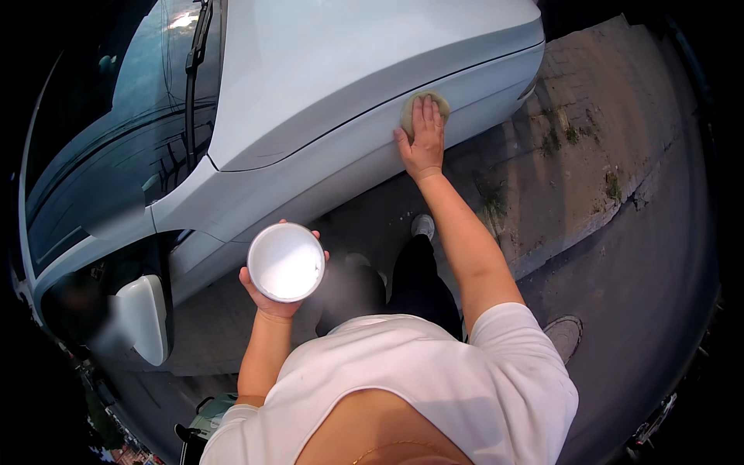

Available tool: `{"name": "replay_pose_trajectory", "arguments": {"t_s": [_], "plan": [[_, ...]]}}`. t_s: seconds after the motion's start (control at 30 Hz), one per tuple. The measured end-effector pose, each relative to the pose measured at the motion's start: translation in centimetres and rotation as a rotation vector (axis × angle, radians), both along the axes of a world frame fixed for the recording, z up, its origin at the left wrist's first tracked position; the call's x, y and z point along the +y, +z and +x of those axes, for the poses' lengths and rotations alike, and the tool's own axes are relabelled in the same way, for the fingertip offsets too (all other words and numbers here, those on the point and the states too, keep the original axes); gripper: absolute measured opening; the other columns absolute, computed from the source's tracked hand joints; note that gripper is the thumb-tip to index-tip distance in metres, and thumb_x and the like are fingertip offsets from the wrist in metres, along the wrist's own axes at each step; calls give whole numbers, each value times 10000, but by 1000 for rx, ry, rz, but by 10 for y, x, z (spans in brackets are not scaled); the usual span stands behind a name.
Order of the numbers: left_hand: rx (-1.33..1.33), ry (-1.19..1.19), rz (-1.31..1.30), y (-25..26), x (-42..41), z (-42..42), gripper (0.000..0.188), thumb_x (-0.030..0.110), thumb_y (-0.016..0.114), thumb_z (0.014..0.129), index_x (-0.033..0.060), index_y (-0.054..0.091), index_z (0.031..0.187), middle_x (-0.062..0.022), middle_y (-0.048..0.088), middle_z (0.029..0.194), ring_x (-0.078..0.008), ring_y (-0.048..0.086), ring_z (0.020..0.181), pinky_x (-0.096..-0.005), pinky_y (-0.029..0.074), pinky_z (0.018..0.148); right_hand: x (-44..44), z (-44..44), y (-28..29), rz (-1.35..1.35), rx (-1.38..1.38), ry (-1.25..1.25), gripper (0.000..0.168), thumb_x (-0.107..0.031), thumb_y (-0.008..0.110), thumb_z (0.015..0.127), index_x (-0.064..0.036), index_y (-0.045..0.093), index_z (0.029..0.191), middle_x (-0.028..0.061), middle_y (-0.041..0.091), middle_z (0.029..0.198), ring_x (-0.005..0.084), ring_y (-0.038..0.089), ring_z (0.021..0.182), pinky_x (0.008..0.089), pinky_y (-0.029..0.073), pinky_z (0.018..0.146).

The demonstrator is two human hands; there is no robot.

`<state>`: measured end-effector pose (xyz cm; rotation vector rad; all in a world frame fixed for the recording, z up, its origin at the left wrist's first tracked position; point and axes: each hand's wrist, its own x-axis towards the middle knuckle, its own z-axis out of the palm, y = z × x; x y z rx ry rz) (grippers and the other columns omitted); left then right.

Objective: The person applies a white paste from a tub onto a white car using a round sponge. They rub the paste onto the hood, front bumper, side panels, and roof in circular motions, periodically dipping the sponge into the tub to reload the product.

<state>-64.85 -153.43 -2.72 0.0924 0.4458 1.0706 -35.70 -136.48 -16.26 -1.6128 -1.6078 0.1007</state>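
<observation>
My left hand [278, 303] holds up a round, open tub [286, 263] with white contents, its fingers wrapped around the side and underneath. Ahead and to the right, my right hand [426, 142] lies with its fingers spread over a round, pale yellow-green pad [411, 116], pressing it on the side of a white car's front fender [372, 136]. The pad sits just below the dark seam between the hood [349, 64] and the fender. Part of the pad is hidden under my palm and fingers.
At left are the windshield [122, 139], a wiper arm [191, 104] and the white side mirror [145, 319]. A raised kerb [558, 244] with weeds runs along the right. A manhole cover [565, 337] lies behind my right arm. A green-and-black object [214, 414] stands at lower left.
</observation>
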Motion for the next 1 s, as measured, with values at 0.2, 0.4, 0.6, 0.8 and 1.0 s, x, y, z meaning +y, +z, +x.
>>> {"name": "replay_pose_trajectory", "arguments": {"t_s": [0.2,0.4,0.6,0.8,1.0], "plan": [[34,3,-114,-7,12,63,957,562,746,682,295,257,1460,-239,298,1458,-512,386,1236,-652,404,945,51,109,-25,34,76,-106,582,-297,574,870,-120,422,1403,143,383,1457,336,329,1351,456,239,1124],[2,-83,-112,-13,10,104,957,560,757,683,261,277,1456,-248,316,1445,-528,394,1233,-653,401,954,141,250,-56,23,168,-278,578,-359,500,930,-82,379,1422,166,364,1465,340,317,1359,404,258,1120],[68,-33,-167,-14,10,121,948,544,772,672,246,301,1440,-250,335,1429,-521,414,1217,-644,416,945,184,324,-63,-5,323,-324,559,-417,486,941,-66,454,1374,176,440,1411,316,376,1336,355,286,1105],[248,63,-251,-12,41,153,983,625,739,607,208,358,1412,-224,377,1399,-489,442,1203,-613,450,923,88,212,-42,18,793,-198,383,-235,443,992,-5,541,1282,148,552,1312,240,501,1230,314,370,1031],[432,88,-187,-11,71,168,774,516,681,632,181,499,1305,-67,543,1278,-280,528,1180,-466,458,976,-72,90,79,-127,969,534,381,-250,455,1002,40,556,1228,169,599,1240,264,555,1184,392,361,1054]]}}
